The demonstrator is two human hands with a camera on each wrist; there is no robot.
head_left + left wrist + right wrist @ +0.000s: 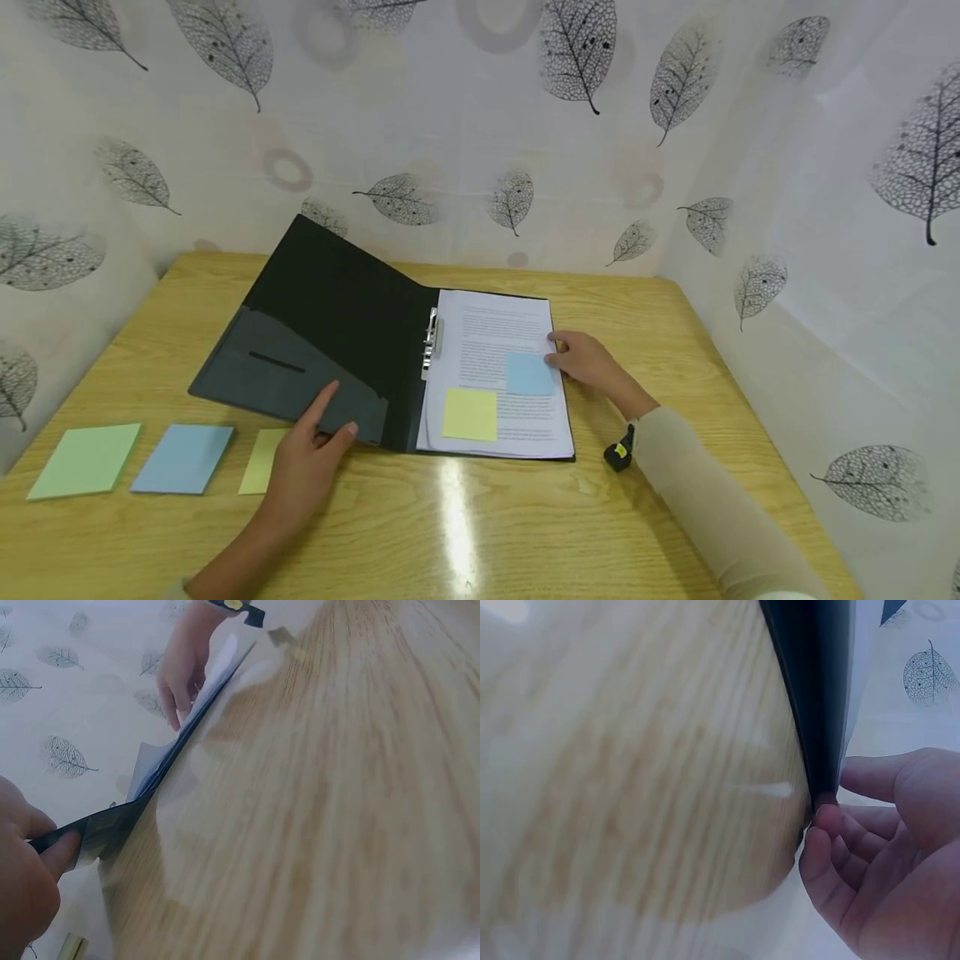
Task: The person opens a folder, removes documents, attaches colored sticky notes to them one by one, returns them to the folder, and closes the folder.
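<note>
A black clip folder (341, 275) lies opened on the table, its left cover tilted up off the wood. My left hand (303, 462) pinches the lower edge of that cover; the left wrist view shows the thumb on one side and fingers on the other. Printed sheets (491, 333) rest in the right half beside a metal clip (431, 342). A yellow sticky note (470, 414) and a blue sticky note (528, 373) lie on the top sheet. At the right edge, my right hand (889, 847) pinches the folder's rim with the sheets, thumb on the paper side.
Left of the folder lie a green sticky pad (85, 461), a blue sticky pad (182, 458) and a yellow pad (258, 462) partly behind my left hand. Leaf-patterned white cloth (450, 125) surrounds the wooden table (540, 533) at the back and sides.
</note>
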